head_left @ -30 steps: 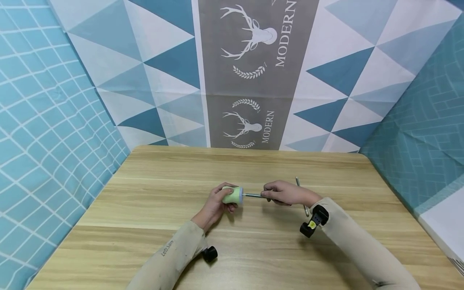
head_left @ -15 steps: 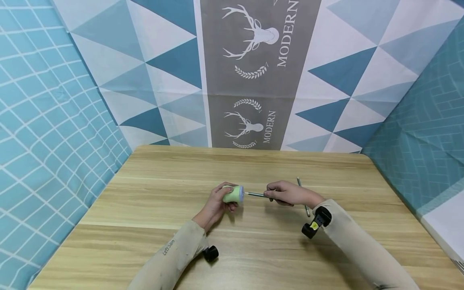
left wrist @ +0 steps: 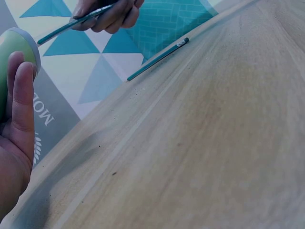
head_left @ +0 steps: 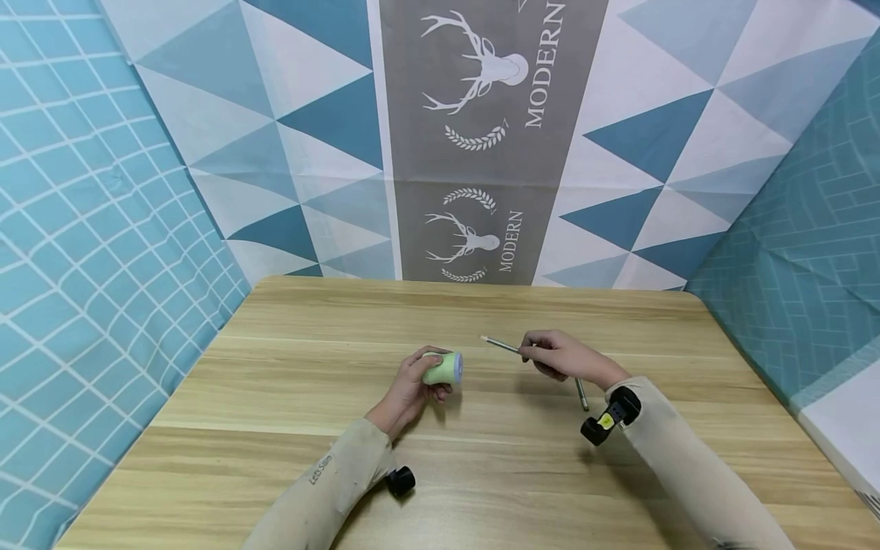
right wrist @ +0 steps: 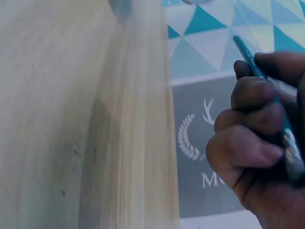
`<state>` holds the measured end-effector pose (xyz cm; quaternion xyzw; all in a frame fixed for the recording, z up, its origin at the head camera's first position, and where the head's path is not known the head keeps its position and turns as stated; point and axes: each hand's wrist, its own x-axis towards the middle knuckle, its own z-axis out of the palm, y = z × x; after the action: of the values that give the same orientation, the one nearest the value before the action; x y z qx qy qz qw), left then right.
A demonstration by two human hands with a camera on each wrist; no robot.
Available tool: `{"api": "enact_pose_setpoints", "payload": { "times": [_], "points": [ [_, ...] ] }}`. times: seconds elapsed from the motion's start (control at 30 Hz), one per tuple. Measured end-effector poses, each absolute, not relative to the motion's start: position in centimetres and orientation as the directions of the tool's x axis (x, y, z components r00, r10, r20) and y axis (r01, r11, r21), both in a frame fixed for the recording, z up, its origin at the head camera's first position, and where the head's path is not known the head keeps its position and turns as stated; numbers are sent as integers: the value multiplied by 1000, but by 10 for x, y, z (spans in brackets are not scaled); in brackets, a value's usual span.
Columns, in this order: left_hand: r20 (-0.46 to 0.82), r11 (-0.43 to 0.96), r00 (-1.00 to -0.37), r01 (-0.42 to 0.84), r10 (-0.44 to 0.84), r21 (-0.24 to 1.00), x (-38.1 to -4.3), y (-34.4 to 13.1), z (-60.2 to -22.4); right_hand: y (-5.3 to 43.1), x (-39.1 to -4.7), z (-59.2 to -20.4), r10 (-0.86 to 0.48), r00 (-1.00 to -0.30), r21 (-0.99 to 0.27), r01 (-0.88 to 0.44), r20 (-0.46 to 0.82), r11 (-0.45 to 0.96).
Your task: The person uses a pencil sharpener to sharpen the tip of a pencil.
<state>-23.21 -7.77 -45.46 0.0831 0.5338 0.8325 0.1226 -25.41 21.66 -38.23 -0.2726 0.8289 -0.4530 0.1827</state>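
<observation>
In the head view my left hand grips a light green pencil sharpener, its lavender end facing right. Off to the right, my right hand pinches a dark green pencil between thumb and fingers. The pencil's bare tip points up and left, apart from the sharpener. A second pencil lies on the table, partly hidden under the right wrist; the left wrist view shows this lying pencil more fully. In the right wrist view, the held pencil runs along the curled fingers.
Both hands are over a light wooden table. A patterned cloth wall stands behind its far edge, with blue tiled cloth on the left. A white object stands at the right edge.
The pencil was at the sharpener's end one second ago. My right hand has drawn it away to the right and up, turning it. The left hand and sharpener stay nearly still.
</observation>
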Motion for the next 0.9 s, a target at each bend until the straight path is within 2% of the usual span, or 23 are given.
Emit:
{"api": "enact_pose_setpoints", "payload": {
  "times": [0.17, 0.4, 0.63, 0.9],
  "points": [
    [3, -390, -952, -122, 305, 913, -233, -78, -454, 235, -264, -384, -492, -871, -872, -242, 2, 425],
    [12, -400, -953, -116, 303, 909, -232, -76, -453, 262, -276, -390, -234, -972, -905, -110, 12, 410],
    [8, -407, -951, -125, 310, 905, -231, -77, -453, 287, -281, -399, -60, -998, -873, -21, -9, 487],
    [17, -398, -948, -117, 318, 910, -231, -78, -454, 309, -286, -415, 7, -997, -817, 70, -80, 572]
  ]
}}
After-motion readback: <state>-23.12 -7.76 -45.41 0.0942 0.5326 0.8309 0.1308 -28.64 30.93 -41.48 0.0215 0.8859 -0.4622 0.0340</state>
